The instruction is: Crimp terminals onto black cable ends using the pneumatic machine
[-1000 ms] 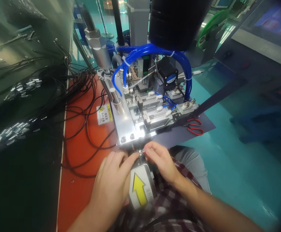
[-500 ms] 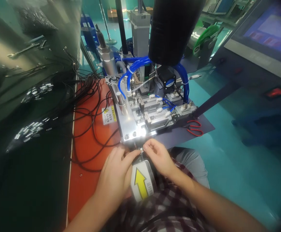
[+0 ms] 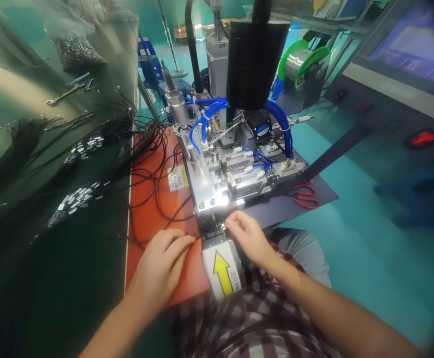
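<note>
My left hand (image 3: 162, 258) pinches a thin black cable (image 3: 209, 232) between thumb and forefinger, over the orange-red board. The cable stretches right to a small metal end piece (image 3: 223, 226) at the machine's front edge. There my right hand (image 3: 247, 236) is closed, fingertips pressed together at that piece; whether it grips the piece or the cable's tip is too small to tell. Just beyond both hands stands the metal machine (image 3: 205, 191) with blue air tubes and a bright light at its front. Below the cable lies a guide with a yellow arrow label (image 3: 222, 271).
Red-handled cutters (image 3: 306, 196) lie right of the machine. Bundles of black cables (image 3: 150, 136) with shiny ends spread over the left table. A black cylinder (image 3: 256, 64) hangs above the machine. A green spool (image 3: 301, 62) stands behind, and a screen panel (image 3: 407, 74) is at right.
My left hand has moved left, away from the right hand, and a length of cable now shows between them. My right hand stays near the machine's front. The view has shifted slightly.
</note>
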Tool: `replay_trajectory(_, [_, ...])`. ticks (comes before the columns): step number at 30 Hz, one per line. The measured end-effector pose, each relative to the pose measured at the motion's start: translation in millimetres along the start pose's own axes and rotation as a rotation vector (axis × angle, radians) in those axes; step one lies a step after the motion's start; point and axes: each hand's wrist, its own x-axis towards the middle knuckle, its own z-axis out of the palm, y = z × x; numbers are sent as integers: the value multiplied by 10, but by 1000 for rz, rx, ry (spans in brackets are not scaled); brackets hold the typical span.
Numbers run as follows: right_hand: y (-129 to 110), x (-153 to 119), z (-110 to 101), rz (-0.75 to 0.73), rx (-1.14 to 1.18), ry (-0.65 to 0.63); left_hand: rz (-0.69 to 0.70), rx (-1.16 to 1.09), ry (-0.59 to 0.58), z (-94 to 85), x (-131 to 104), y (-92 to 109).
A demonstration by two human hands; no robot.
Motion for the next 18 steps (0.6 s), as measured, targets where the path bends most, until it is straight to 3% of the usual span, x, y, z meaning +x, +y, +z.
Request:
replay_trajectory(8, [-14,12,-8,-12,-5,-31,99,37,-21,173,260,166])
replay_trajectory(18, [-81,-8,-53,1,-49,-16,70,0,-60,203,260,153])
